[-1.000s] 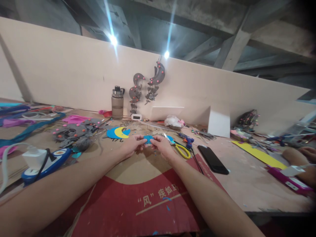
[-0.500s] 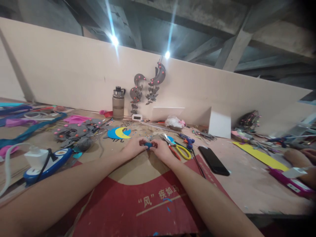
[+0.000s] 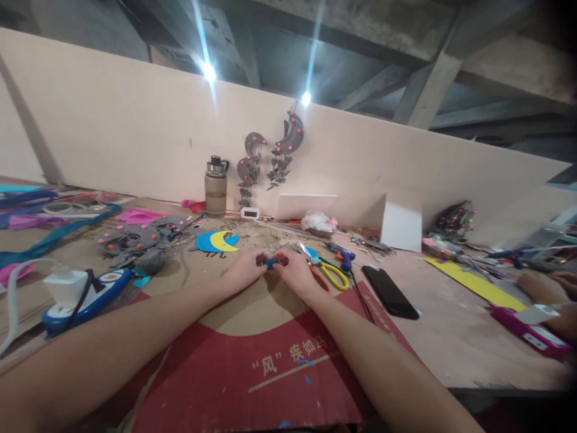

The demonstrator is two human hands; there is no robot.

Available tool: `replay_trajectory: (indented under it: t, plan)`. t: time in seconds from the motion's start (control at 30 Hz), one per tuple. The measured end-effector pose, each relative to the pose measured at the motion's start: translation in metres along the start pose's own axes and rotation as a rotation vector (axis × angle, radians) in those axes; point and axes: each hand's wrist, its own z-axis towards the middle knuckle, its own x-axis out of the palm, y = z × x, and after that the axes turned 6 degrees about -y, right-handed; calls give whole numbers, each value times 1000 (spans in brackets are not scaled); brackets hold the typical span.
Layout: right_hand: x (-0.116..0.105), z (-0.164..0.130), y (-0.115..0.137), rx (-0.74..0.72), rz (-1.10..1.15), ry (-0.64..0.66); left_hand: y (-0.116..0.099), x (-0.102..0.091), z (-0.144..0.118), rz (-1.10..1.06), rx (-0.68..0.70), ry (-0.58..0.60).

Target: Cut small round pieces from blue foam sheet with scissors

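My left hand (image 3: 243, 272) and my right hand (image 3: 294, 270) meet over the brown and red cardboard sheet (image 3: 252, 355). Both pinch a small blue felt piece (image 3: 270, 263), squeezed tight between the fingertips so only a sliver shows. Yellow-handled scissors (image 3: 325, 269) lie just right of my right hand. A blue and yellow moon cutout (image 3: 217, 242) lies beyond my left hand.
A black phone (image 3: 389, 291), a blue glue gun (image 3: 341, 254), a water bottle (image 3: 215, 187), grey felt pieces (image 3: 135, 240), a blue power strip with a white charger (image 3: 85, 293), a yellow strip (image 3: 473, 282). Another person's hands (image 3: 547, 291) rest at the far right. Grey moon ornaments (image 3: 270, 153) hang on the wall.
The blue felt piece, spread flat between my hands a second ago, is now bunched small between my fingertips. My hands have drawn closer together.
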Motion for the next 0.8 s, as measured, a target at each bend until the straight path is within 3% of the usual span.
replay_trajectory:
  t: [0.23, 0.63, 0.8]
  plan:
    - [1, 0, -3, 17, -15, 27, 7, 3, 2, 0, 9, 31]
    - [1, 2, -2, 66, -6, 52, 0, 0, 1, -39, -14, 50]
    - [0, 1, -2, 61, -13, 39, 3, 2, 1, -69, -39, -6]
